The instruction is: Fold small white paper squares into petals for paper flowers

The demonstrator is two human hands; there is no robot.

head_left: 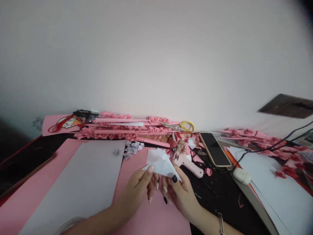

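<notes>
A folded piece of white paper (160, 165) is held up between my two hands, above a pink sheet (156, 218). My left hand (144, 182) grips its left corner, thumb on top and fingers curled below. At the right corner, my right hand (179, 189) pinches the paper, its dark-nailed thumb on the upper face. Behind the folded piece lies another bit of white paper, partly hidden by it. A pink glue gun (187, 161) lies just beyond my right hand. Several small white paper flowers (133, 148) sit past my left hand.
White sheets (80, 176) lie at left. Pink paper-flower stems (117, 132) line the wall, with yellow-handled scissors (187, 126) on them. At right are a phone (215, 149), a white earbud case (241, 176), dark cables and more white paper (276, 182).
</notes>
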